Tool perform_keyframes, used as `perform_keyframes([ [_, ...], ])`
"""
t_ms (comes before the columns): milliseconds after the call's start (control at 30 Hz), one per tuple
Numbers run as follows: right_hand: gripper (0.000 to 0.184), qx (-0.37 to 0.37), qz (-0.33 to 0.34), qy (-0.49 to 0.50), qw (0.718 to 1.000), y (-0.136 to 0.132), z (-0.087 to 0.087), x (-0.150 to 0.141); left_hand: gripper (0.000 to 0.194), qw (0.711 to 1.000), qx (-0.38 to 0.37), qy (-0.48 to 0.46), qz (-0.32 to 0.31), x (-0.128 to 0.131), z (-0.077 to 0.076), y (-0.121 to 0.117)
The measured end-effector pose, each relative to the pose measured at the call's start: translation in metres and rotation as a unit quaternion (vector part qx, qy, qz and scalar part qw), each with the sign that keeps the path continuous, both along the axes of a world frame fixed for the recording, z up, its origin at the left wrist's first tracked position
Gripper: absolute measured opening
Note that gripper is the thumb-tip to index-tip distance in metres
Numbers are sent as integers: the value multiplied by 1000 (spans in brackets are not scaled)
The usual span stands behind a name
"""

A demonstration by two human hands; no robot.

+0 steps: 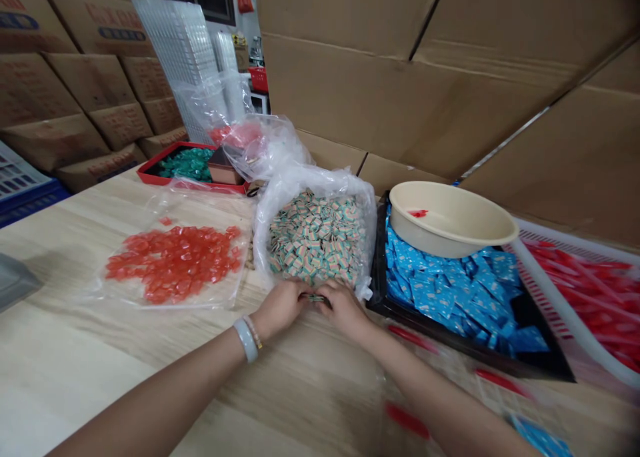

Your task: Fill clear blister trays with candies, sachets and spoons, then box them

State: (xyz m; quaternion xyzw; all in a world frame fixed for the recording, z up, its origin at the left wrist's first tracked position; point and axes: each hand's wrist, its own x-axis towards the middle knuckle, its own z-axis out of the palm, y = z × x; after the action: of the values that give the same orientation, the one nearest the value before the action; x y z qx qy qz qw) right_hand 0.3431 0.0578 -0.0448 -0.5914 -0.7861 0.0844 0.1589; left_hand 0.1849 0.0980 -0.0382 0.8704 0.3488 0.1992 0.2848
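At the near edge of a plastic-lined container [263, 233], my left hand [284, 305] and my right hand [345, 308] meet with fingertips almost together. Pinched between them is a little stack of small flat squares [315, 298], partly covered by the fingers. The container is filled with a heap of similar small squares [320, 233], striped pale pink, white and green. My left wrist wears a pale bangle and a beaded bracelet. Just left of the container, red translucent pieces [175, 260] lie spread on a clear plastic bag.
A black tray of blue packets [450, 290] stands to the right, with a cream basin [453, 220] resting on it. Beyond is a basket of red items [590, 283]. A red tray [150, 171] holds green pieces. Cardboard boxes [345, 77] wall off the back.
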Motion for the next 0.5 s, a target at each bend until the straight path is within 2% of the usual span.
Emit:
perform_keyframes([
  [133,12,40,-34,-37,998,2,2,1,27,999,34,-23,-2,5,6,1],
  [233,11,45,-25,-61,997,3,1,5,24,998,50,-4,-21,6,7,3],
  [367,13,42,-13,-86,995,2,-1,9,26,996,78,31,-34,7,4,2],
  [500,23,51,-13,-124,991,-1,-2,8,27,989,124,72,-33,7,-3,-1],
])
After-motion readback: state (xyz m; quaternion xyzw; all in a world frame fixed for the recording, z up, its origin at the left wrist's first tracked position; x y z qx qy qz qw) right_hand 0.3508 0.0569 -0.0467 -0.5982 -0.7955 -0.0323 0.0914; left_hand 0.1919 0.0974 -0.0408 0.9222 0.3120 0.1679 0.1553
